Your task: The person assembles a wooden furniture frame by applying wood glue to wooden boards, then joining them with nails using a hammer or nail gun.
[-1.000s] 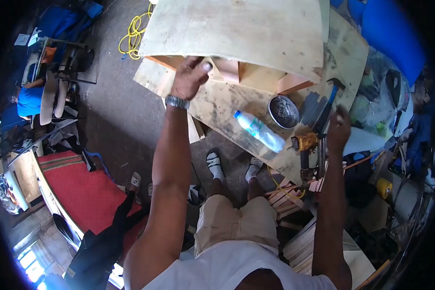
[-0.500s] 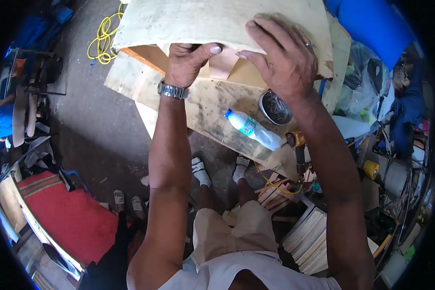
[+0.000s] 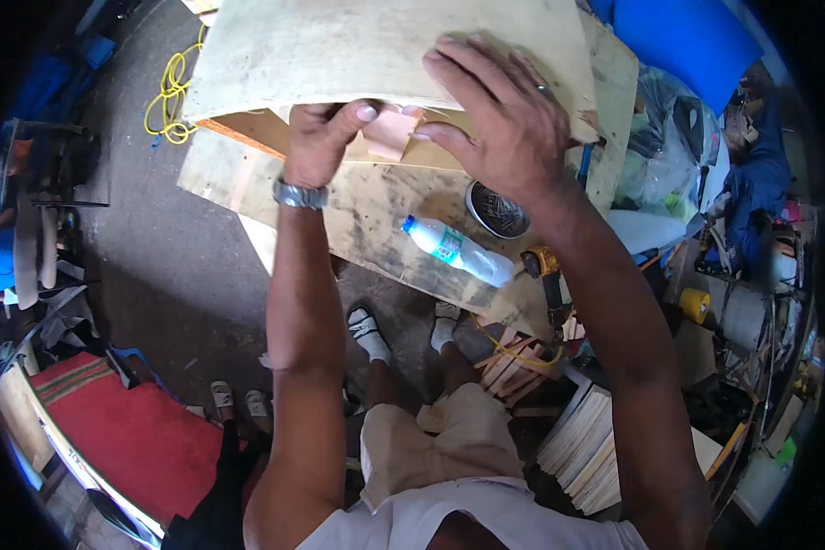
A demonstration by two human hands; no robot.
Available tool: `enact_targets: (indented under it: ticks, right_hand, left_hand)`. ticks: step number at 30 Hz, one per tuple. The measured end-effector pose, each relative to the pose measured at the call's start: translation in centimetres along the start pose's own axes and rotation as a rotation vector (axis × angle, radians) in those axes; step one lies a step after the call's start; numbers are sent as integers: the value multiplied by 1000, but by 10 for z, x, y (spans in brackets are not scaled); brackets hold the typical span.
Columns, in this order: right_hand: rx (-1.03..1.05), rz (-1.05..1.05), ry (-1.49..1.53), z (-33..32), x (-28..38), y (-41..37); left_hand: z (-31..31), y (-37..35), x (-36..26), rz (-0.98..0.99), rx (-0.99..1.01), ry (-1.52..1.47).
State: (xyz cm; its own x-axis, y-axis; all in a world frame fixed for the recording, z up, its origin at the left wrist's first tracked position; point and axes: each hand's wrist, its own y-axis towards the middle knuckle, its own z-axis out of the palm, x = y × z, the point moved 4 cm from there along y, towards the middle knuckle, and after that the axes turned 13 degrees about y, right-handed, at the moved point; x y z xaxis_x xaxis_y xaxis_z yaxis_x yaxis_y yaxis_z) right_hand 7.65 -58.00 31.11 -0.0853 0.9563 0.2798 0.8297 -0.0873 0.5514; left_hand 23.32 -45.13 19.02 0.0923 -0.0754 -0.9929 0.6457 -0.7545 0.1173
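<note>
From my head camera, the plywood panel fills the top of the view. It lies bowed over a wooden box frame on the workbench board. The panel's near edge runs just above my knuckles and overhangs the frame. Its right corner ends short of the board's far right edge.

On the bare strip of board near me, a water bottle lies on its side. A round tin of nails sits just beside it, partly under my right wrist. A yellow drill hangs at the board's right corner. The open room is to the left, where the concrete floor has only a coil of yellow cord. The right side is crowded with bags and stacked wood strips.

My left hand grips the panel's near edge, fingers curled under and thumb up against it. The wrist with the watch is straight and the arm reaches forward. My right hand lies flat and open on top of the panel with the fingers spread. Its thumb points left toward a small pinkish wood block under the edge, between my two hands. I cannot tell whether the thumb touches it.

Another person's sandalled feet stand at the lower left, beside a red mat.
</note>
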Motion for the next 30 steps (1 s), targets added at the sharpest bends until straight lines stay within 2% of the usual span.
enact_targets:
  ticks: [3,5,7,15,20,23,25,26,29,30]
  right_hand:
    - [-43,55,38,-3,1,3]
    - [-46,80,53,-11,5,7]
    - [-50,100,75,-11,4,5]
    - [-86,85,-28,3,6,1]
    - [-121,60,-80,9,8,-1]
    - [-143,69,-61,4,14,2]
    - [-69,79,110,-9,14,2]
    - [-27,100,191,-17,14,-3]
    - [-171,107,145,-72,23,-74]
    - [-155,293,97,-79,12,-119]
  left_hand:
    - [9,-13,-21,50,-227,191]
    - [14,-17,-23,55,-287,171]
    - [16,-18,-23,38,-265,33]
    - [9,-12,-14,52,-254,79]
    - [7,-8,-9,9,-199,-12]
    - [7,-8,-15,6,-175,17]
    - [2,-9,-14,-52,-204,61]
    - [3,-10,-13,-75,-226,83]
    - [1,-23,-8,-67,-256,105]
    - [-2,-32,-11,-77,-311,101]
